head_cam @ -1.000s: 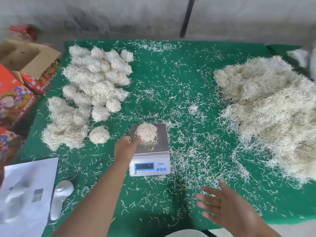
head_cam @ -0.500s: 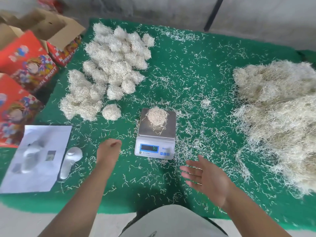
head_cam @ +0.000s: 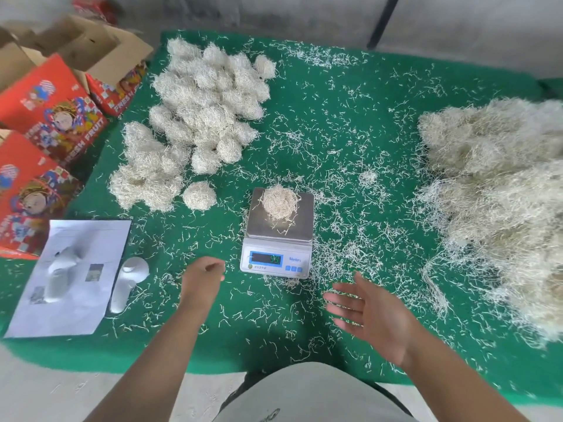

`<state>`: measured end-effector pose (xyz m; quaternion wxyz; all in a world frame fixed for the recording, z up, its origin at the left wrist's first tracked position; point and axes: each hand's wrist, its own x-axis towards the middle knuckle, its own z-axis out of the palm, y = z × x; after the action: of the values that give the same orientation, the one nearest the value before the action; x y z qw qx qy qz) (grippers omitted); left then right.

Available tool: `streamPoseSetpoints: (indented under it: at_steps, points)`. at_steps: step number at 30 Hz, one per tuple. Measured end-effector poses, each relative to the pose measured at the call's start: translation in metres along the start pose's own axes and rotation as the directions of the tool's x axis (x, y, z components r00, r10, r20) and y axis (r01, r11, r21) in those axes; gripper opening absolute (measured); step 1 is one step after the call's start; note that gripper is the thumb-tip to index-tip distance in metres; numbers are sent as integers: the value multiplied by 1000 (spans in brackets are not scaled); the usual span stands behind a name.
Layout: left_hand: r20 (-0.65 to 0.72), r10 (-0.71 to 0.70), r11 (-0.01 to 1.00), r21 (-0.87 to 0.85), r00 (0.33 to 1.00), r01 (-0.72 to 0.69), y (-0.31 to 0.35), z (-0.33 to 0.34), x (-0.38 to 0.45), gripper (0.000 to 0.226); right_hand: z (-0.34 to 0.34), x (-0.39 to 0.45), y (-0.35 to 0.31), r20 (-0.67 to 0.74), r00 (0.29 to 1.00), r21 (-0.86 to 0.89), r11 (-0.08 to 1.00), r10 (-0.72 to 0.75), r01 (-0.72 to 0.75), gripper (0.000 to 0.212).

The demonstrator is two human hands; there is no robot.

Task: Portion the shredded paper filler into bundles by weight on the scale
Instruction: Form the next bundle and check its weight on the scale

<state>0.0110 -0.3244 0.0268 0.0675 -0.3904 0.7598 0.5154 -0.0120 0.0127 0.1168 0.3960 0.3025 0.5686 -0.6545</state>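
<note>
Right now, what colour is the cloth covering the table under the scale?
Green, littered with pale paper shreds; the cloth shows clearly around the scale in the head view.

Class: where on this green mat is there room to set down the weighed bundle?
Freest: between the scale and the finished bundles, beside the lone ball. Crowded: the bundle cluster at left, the loose heap at right.
</note>
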Motion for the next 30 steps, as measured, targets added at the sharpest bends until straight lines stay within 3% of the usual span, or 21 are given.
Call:
streamPoseSetpoints:
  at_steps: [6, 14, 16, 22, 25, 28, 30]
  points:
    - [106, 34, 997, 70, 994, -41, 14, 30, -18, 17, -37, 12, 10, -168, 984, -80, 996, -58, 45, 40]
    - [243, 48, 976, 193, 969, -96, 17, 77, -64, 18, -131, 37, 26, -413, 903, -168, 984, -118, 52, 35]
    - [258, 61, 963, 239, 964, -125, 18, 84, -76, 18, -146, 40, 28, -446, 879, -281, 959, -166, 38, 32]
    - [287, 67, 919, 355, 956, -171, 25, 93, -109, 10, -193, 46, 34, -338, 859, -721, 692, -385, 27, 39]
    - [273, 28, 912, 387, 962, -136, 32, 98, -122, 29, -221, 64, 32, -288, 875, -813, 583, -389, -8, 43]
    - [250, -2, 906, 409, 968, -104, 32, 108, -131, 10, -244, 78, 28, -294, 890, -800, 599, -349, -30, 51]
    - [227, -9, 891, 444, 974, -95, 27, 115, -134, 13, -256, 89, 28, -303, 891, -773, 634, -337, -24, 60]
